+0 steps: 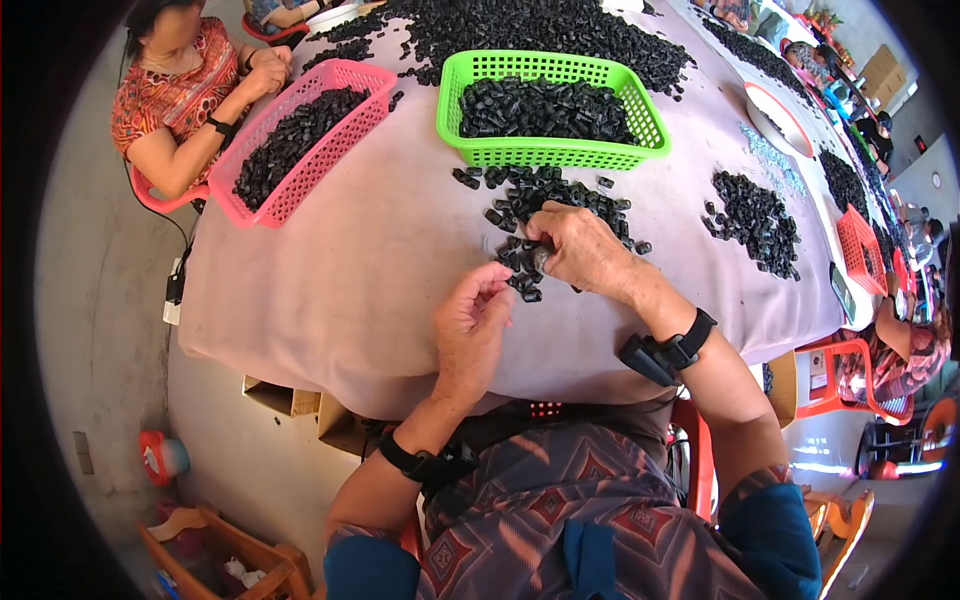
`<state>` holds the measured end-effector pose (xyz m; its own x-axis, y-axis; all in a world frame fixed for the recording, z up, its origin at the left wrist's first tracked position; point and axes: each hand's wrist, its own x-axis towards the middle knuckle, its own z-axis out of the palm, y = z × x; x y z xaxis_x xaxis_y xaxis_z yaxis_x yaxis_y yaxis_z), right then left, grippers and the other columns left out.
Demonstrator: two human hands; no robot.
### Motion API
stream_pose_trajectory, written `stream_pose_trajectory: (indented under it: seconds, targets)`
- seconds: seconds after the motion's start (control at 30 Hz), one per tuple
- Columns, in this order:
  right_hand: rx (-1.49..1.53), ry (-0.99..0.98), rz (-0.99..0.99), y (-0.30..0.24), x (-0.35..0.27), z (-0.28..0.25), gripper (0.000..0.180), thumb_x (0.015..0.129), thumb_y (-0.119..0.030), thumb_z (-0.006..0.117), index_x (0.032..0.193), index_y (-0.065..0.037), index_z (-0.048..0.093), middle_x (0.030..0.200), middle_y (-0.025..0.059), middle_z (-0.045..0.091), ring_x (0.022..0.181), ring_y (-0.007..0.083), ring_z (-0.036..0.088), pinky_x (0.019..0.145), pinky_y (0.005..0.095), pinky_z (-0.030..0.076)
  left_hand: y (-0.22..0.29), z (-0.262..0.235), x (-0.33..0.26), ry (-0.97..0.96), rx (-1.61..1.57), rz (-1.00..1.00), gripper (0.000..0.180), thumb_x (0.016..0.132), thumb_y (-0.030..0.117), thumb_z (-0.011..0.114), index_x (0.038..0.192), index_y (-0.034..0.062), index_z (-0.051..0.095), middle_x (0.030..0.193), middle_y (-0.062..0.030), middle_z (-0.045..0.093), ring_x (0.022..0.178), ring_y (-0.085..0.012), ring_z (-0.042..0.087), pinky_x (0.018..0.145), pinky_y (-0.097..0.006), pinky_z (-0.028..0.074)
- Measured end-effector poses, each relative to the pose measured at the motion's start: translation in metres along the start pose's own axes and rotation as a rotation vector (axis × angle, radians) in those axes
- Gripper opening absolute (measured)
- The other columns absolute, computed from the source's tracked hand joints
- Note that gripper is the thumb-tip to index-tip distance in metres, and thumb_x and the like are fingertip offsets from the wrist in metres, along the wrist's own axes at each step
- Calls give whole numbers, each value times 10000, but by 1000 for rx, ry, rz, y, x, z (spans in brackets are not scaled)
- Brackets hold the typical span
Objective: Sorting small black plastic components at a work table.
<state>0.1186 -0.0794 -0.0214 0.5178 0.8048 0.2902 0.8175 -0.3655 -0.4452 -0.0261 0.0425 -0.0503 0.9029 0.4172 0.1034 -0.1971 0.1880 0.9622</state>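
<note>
A loose pile of small black cylindrical plastic parts lies on the cloth in front of me. My right hand is over its near right side, the fingers curled down among the parts; what they pinch is hidden. Just to the left, my left hand is held above the cloth with thumb and fingers drawn together at the pile's edge. Whatever is between its fingertips is too small to make out. Behind the pile stands a green plastic basket holding many of the same black parts.
A pink basket of black parts stands at the left, beside a seated person. A large heap spreads across the far table. Another pile and small clear pieces lie at the right, near a white basin.
</note>
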Motion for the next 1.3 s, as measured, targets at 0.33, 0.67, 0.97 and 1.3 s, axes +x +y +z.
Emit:
stream_pose_trajectory:
  seconds: [0.33,0.67,0.97,1.3]
  targets:
    - [211,121,133,-27,-14,-14,222,576,66,615,775,3,541,716,114,552,622,266,576,547,349,453,-1,-1,-1,-68,-9,-85,235,879,49,572,1109,3,576,907,-27,573,753,-67,527,641,-215,483]
    - [309,356,113,-80,-45,4,272,680,27,682,908,-33,546,724,95,517,623,232,556,551,311,466,3,7,-10,6,-249,-110,212,903,73,567,1095,-15,596,932,-41,604,791,-89,551,680,-237,459]
    - [315,327,230,-19,-51,-12,237,696,79,583,914,-15,594,782,124,576,691,294,597,618,340,480,7,8,-10,-66,-179,-163,230,943,135,503,1107,-10,574,921,-73,613,784,-122,572,627,-273,486]
    - [5,59,139,12,-19,-27,235,679,74,559,882,-25,622,832,122,572,785,336,589,674,403,469,6,8,-10,-108,-138,-231,212,940,120,509,1094,-10,576,856,-62,593,722,-102,543,594,-249,474]
